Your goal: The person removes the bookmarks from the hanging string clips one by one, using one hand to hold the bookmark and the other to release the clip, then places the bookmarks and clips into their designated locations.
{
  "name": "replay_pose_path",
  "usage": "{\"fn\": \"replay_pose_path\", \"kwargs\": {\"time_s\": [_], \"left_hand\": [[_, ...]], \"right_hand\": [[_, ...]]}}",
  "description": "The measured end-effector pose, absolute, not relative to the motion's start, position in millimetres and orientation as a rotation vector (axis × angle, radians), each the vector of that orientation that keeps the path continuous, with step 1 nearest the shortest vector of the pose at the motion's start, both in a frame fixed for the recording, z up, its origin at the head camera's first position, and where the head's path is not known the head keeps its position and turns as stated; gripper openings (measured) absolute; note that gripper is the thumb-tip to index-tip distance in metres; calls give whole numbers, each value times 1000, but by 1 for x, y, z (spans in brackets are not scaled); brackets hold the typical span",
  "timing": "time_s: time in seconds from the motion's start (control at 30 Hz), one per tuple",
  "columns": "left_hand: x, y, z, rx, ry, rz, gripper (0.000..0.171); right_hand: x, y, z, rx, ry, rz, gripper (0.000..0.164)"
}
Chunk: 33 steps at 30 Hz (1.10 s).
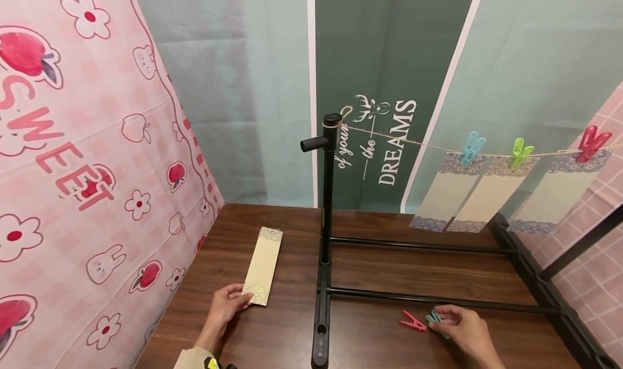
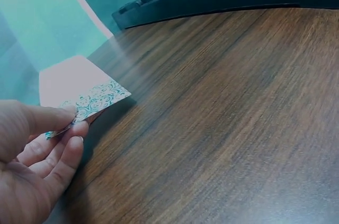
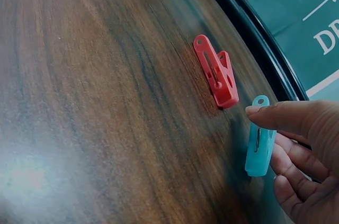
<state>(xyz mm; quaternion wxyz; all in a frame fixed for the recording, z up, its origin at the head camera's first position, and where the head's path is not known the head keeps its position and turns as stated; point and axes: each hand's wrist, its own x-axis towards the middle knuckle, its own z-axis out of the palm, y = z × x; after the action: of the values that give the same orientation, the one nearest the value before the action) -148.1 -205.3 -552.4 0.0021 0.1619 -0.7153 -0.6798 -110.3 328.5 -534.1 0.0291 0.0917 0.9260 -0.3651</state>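
My left hand (image 1: 227, 307) pinches the near end of a cream paper card (image 1: 263, 259) with lace-patterned ends, thumb on top and fingers below. In the left wrist view the card (image 2: 79, 83) is lifted at that end, over a shadow on the table. At the right, my right hand (image 1: 464, 328) holds a blue-green clothespin (image 3: 259, 139) between thumb and fingers. Beside it a red clothespin (image 3: 216, 73) lies on the table, apart from the hand.
A black rack (image 1: 324, 250) stands on the wooden table (image 1: 292, 336) between the hands. From its post a string (image 1: 409, 140) runs right, with three similar cards hung by blue (image 1: 472, 148), green (image 1: 521, 152) and red (image 1: 592, 143) clothespins. Fabric curtains (image 1: 272, 87) stand behind.
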Motion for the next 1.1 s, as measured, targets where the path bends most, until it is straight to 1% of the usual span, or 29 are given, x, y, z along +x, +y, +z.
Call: {"fn": "replay_pose_path", "kwargs": {"time_s": [0.23,0.53,0.73,0.9,1.1], "left_hand": [[-150,-207,-550,519,-2252,-2154,30],[-152,-208,-548,514,-2268,-2117,34],[-153,-207,-548,496,-2328,-2026,28],[-153,-207,-547,467,-2415,-1866,25],[-153,-207,-547,452,-2605,-1517,22]], "right_hand": [[-114,327,-535,253,2842,-1127,44],[-111,327,-538,230,2870,-1091,42],[-111,327,-539,231,2876,-1071,44],[-112,326,-539,242,2873,-1068,44],[-112,325,-539,251,2867,-1064,44]]}}
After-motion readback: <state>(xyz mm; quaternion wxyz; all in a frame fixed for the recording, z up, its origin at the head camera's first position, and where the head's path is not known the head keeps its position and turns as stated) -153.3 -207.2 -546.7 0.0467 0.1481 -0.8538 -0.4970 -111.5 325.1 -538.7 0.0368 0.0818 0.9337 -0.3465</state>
